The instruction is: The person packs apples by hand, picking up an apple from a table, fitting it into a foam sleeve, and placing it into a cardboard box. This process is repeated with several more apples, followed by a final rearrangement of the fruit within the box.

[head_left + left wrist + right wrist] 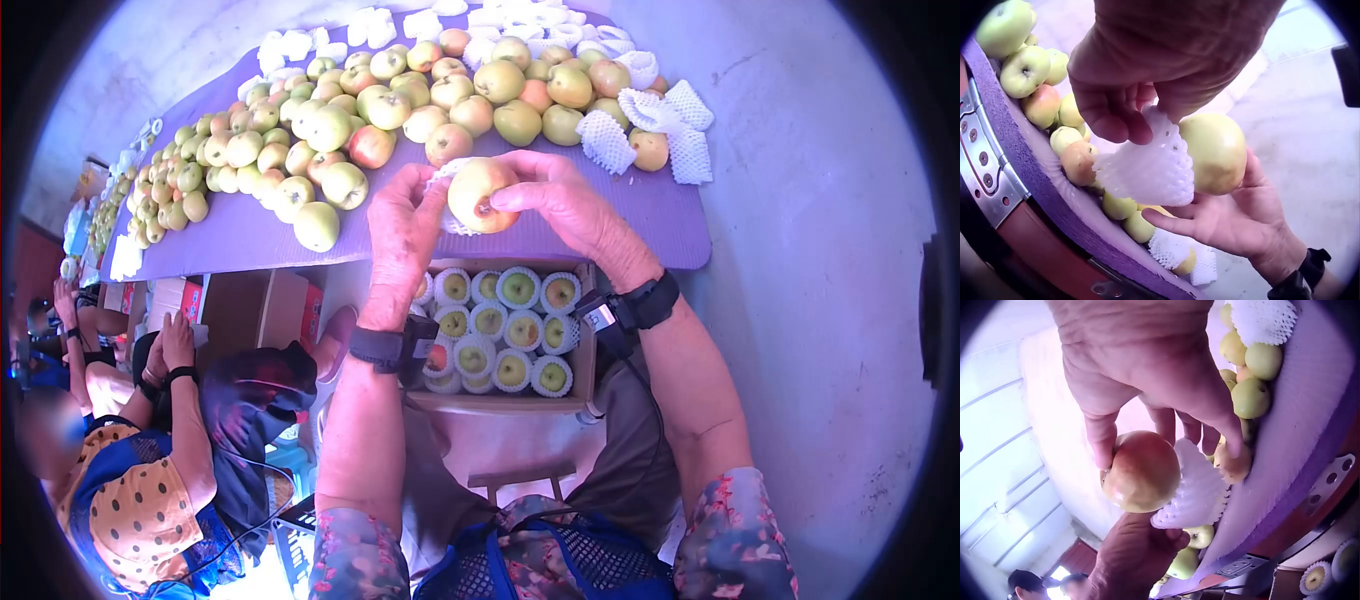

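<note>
Above the front edge of the purple tabletop, my right hand (568,205) holds a pale yellow apple with a red blush (474,192), thumb near its hollow end. Beside it, my left hand (400,228) pinches a white foam net sleeve (1154,165) by its gathered end. The sleeve's wide, frilled mouth hangs loose in the left wrist view, right against the side of the apple (1217,155). In the right wrist view, the sleeve (1194,487) sits next to the apple (1142,472), which is outside it.
A large heap of apples (325,125) covers the purple tabletop (400,240). Loose foam sleeves (607,142) lie at its right and far edges. Below the table edge stands a cardboard box (500,402) of sleeved apples. Another person (150,480) sits at the left; a wall (800,250) rises right.
</note>
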Demonstrator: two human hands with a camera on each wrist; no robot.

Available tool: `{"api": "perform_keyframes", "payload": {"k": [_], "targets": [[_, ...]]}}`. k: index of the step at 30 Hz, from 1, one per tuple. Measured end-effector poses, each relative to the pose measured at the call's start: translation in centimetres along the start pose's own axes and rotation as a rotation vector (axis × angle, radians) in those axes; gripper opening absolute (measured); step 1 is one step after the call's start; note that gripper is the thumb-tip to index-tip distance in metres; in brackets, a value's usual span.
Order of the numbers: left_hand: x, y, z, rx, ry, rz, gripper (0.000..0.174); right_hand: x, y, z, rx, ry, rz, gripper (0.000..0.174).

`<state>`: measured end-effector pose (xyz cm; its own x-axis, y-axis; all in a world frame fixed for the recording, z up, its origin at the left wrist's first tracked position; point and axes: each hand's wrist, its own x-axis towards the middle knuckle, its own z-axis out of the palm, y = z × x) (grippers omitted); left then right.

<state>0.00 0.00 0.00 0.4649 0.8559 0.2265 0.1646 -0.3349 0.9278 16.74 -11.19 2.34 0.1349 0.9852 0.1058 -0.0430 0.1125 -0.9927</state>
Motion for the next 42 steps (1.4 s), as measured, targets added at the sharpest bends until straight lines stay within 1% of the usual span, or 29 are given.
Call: {"api": "perform_keyframes", "payload": {"k": [2,5,8,11,14,17,20,23,26,29,32,35,38,41,42], "targets": [[-0.3,0.0,0.1,0.082,0.05,0.087,0.017,-0.1,-0.1,0.0,-0.074,0.039,0.006,0.045],[-1.0,0.9,-0.5,0.222,0.05,0.131,0.017,-0.1,-0.4,1.1,-0.276,0.139,0.013,0.051],[-1.1,0.5,-0.2,0.131,0.097,0.202,0.017,0.1,-0.2,1.4,-0.302,0.15,-0.004,0.053],[-1.3,0.6,-0.2,-0.077,0.074,0.123,0.022,0.3,0.3,1.4,-0.367,0.175,-0.082,0.053],[-1.2,0.3,-0.8,-0.03,-0.016,0.103,0.032,0.4,0.5,1.2,-0.392,0.192,-0.109,0.053],[-1.2,1.2,-1.3,0.051,-0.168,-0.039,0.044,0.3,0.2,1.1,-0.378,0.141,-0.095,0.054],[-1.4,0.9,-1.2,-0.006,-0.203,0.051,0.055,0.1,0.3,1.1,-0.389,0.088,-0.119,0.052],[-2.0,2.7,-2.2,-0.117,-0.405,-0.112,0.062,-0.1,0.0,1.4,-0.468,0.027,-0.152,0.051],[-2.1,3.2,-2.9,-0.091,-0.561,-0.133,0.067,-0.4,-0.8,1.6,-0.59,-0.008,-0.169,0.051],[-2.0,2.7,-3.0,-0.097,-0.578,-0.165,0.064,-0.6,-1.1,1.5,-0.626,-0.044,-0.145,0.053],[-2.4,2.6,-3.1,-0.239,-0.557,-0.193,0.059,-0.3,-0.5,0.8,-0.451,-0.111,-0.118,0.06],[-2.3,2.7,-3.5,-0.277,-0.508,-0.225,0.058,-0.6,-1.1,0.8,-0.178,-0.15,-0.118,0.07],[-2.7,3.1,-3.3,-0.292,-0.449,-0.211,0.059,-0.2,-0.3,0.4,-0.204,-0.132,-0.126,0.076],[-2.9,2.7,-3.1,-0.291,-0.419,-0.184,0.059,-0.3,-0.5,0.7,-0.228,-0.071,-0.131,0.076],[-2.7,3.1,-3.2,-0.26,-0.463,-0.185,0.058,-0.3,-0.5,0.9,-0.26,-0.051,-0.14,0.076]]}}
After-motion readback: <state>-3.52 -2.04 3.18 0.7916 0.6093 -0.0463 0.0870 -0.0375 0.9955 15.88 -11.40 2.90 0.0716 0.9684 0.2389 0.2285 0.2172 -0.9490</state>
